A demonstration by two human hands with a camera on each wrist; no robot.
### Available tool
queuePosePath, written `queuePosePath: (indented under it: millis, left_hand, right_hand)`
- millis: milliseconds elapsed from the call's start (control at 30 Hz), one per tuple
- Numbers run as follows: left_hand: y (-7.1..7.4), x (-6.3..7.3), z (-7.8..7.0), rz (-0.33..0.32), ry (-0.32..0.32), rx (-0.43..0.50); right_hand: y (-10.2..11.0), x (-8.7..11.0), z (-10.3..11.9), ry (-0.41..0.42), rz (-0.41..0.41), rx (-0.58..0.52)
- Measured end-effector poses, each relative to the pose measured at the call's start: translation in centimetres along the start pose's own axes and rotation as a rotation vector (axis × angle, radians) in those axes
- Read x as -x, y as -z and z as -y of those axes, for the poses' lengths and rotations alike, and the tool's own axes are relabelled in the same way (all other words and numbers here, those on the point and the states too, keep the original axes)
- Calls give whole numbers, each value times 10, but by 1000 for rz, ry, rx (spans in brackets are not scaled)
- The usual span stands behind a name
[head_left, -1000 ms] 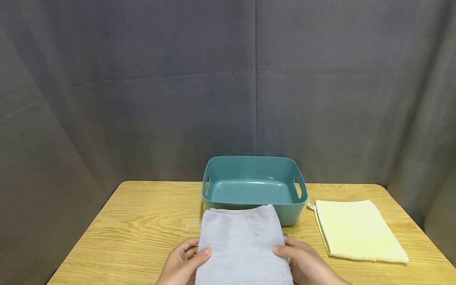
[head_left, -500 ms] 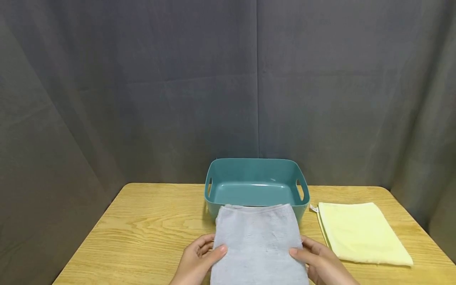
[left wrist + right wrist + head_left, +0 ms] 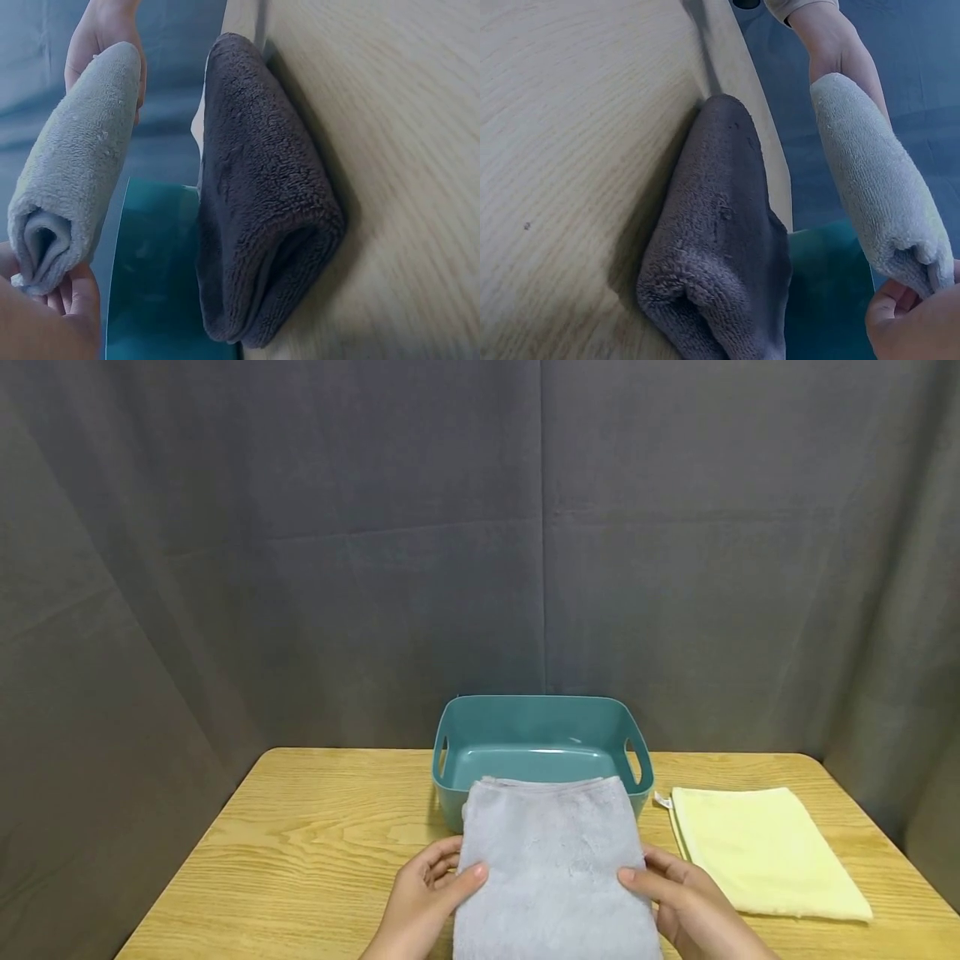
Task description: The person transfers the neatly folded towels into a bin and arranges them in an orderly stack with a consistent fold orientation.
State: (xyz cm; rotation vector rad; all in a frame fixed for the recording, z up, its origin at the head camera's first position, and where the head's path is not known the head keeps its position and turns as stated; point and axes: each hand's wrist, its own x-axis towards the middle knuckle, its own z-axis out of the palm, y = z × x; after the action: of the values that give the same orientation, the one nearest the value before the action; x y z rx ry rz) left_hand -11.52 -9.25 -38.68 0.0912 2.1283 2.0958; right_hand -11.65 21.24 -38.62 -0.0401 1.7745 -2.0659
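Note:
Both hands hold a folded light-grey towel by its two sides, above the table in front of the teal basket. My left hand pinches the left edge, thumb on top and fingers beneath. On the opposite edge my right hand grips the same way. The wrist views show the towel's layers rolled over at its ends. Below it, a folded dark-brown towel lies on the table; in the head view the grey towel hides it.
The teal basket, with handle slots at both sides, stands at the back of the wooden table. To the right lies a folded pale-yellow towel with a white tag. Grey curtains hang behind the table.
Both hands have carried the grey towel to the right and slightly forward, so its far edge now overlaps the basket's front rim in the head view. The grip is the same.

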Motion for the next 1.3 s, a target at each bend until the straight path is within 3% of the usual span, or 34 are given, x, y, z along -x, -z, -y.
queuePosePath:
  millis: [300, 500, 800, 1133, 1300]
  left_hand:
    - [-1, -5, -5, -52, -54, -40]
    - [-3, -13, -5, -88, -68, -54]
    - [-9, -27, -13, -108, -2, 21]
    - [-18, -41, -20, -153, -52, 14]
    - [-18, -47, -23, -162, -107, 7]
  right_hand:
    - [-6, -6, 8, 8, -96, 43]
    - [-7, -11, 10, 27, -143, 14]
    - [-11, -15, 22, 79, -224, 15]
    - [-9, -20, 33, 115, -283, 33]
    - [-9, -25, 39, 129, -307, 43]
